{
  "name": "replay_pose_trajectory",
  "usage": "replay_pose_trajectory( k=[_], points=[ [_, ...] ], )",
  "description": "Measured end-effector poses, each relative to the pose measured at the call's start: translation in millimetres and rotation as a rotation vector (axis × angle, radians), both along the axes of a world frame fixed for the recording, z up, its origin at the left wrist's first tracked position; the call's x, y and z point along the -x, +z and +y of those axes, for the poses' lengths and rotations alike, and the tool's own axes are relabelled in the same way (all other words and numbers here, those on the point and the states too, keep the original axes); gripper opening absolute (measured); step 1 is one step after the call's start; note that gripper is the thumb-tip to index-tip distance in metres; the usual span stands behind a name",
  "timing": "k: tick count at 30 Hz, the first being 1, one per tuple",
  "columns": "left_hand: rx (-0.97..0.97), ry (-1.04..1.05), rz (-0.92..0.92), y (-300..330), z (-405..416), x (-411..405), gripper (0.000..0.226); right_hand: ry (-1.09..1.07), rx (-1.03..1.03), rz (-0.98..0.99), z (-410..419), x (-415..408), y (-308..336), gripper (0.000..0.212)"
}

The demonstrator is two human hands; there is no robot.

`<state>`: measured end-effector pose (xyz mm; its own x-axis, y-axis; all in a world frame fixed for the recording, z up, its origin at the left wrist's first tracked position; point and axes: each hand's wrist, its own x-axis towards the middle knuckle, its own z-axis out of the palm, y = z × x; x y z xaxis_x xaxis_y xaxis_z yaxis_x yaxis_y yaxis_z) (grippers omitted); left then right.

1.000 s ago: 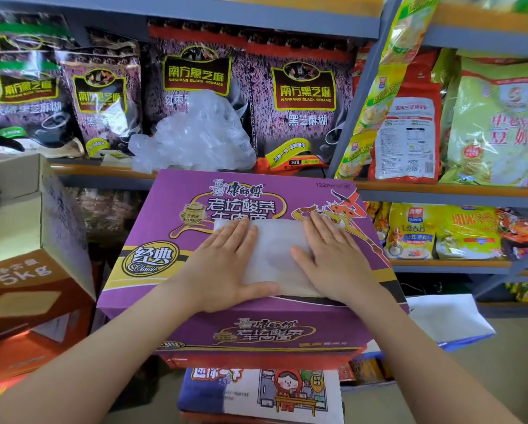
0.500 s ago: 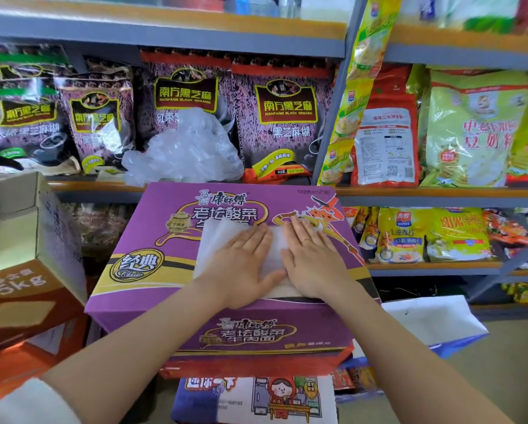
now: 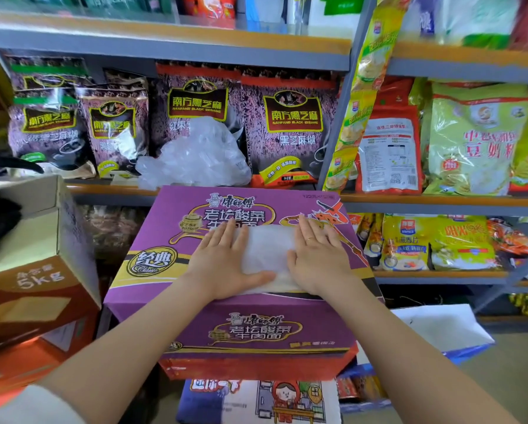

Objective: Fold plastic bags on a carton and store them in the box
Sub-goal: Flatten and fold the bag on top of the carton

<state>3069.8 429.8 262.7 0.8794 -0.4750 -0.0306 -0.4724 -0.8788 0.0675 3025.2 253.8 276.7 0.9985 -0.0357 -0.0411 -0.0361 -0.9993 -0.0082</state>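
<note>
A white translucent plastic bag [image 3: 268, 251] lies flat and folded on top of the purple carton [image 3: 164, 240]. My left hand [image 3: 223, 261] presses its left part with straight fingers, thumb stretched along the bag's near edge. My right hand [image 3: 317, 255] presses the right part, palm down, fingers straight. A heap of crumpled clear plastic bags [image 3: 198, 156] sits on the shelf just behind the carton. A brown open box [image 3: 39, 264] marked 5kg stands to the left.
Metal shelves [image 3: 424, 200] packed with food packets rise behind and to the right. A red carton [image 3: 256, 365] lies under the purple one, above a printed box [image 3: 256, 402]. A white and blue bag [image 3: 440, 328] sits low at the right.
Both hands slid together over the bag half a second ago and have now moved apart again, smoothing it. The view shifted slightly.
</note>
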Motion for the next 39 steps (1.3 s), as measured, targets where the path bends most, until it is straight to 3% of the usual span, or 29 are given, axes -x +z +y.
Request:
replay_pose_trajectory(
  k=[3,6,10,14,19,22,24,26,28,31,34,37,39],
  points=[
    [0.004,-0.062,-0.052,1.4,-2.0,0.3,0.132,0.204,-0.053,-0.01,4.0,2.7,-5.9,0.056],
    [-0.022,-0.199,-0.057,2.6,4.3,2.1,0.124,0.145,-0.118,0.084,-8.1,0.8,-5.7,0.057],
    [-0.017,-0.233,0.023,9.5,17.6,0.7,0.127,0.057,-0.079,0.107,-33.9,-3.3,-1.1,0.057],
    [-0.025,-0.302,-0.089,17.6,11.4,23.7,0.124,0.044,-0.081,0.049,-33.2,1.0,6.4,0.056],
    [0.026,-0.378,-0.162,-1.8,2.1,68.6,0.095,0.032,0.01,-0.174,-27.6,25.6,17.0,0.041],
    [0.139,-0.398,-0.26,-26.1,3.5,81.0,0.061,0.062,-0.083,-0.167,-29.9,43.0,12.9,0.03],
    [0.248,-0.375,-0.319,-30.5,6.7,83.8,0.05,0.083,-0.216,-0.166,-32.2,50.5,10.6,0.022],
    [0.344,-0.361,-0.286,-27.9,12.2,79.4,0.049,0.161,-0.397,-0.179,-38.1,53.8,11.4,0.018],
    [0.459,-0.344,-0.132,-23.4,18.8,72.9,0.048,0.277,-0.612,-0.136,-42.7,56.0,15.7,0.023],
    [0.7,-0.206,0.166,-6.6,28.7,70.5,0.04,0.33,-0.913,0.107,-43.0,63.9,23.7,0.045],
    [0.876,-0.115,0.379,14.0,32.3,70.7,0.035,0.278,-0.959,0.16,-32.3,59.1,23.4,0.058],
    [0.941,-0.035,0.464,22.2,34.0,65.1,0.03,0.178,-0.956,0.003,-16.9,43.3,16.7,0.027],
    [0.939,-0.002,0.399,22.5,35.5,59.0,0.033,0.096,-0.915,-0.031,-9.6,34.8,12.9,0.024]
  ],
)
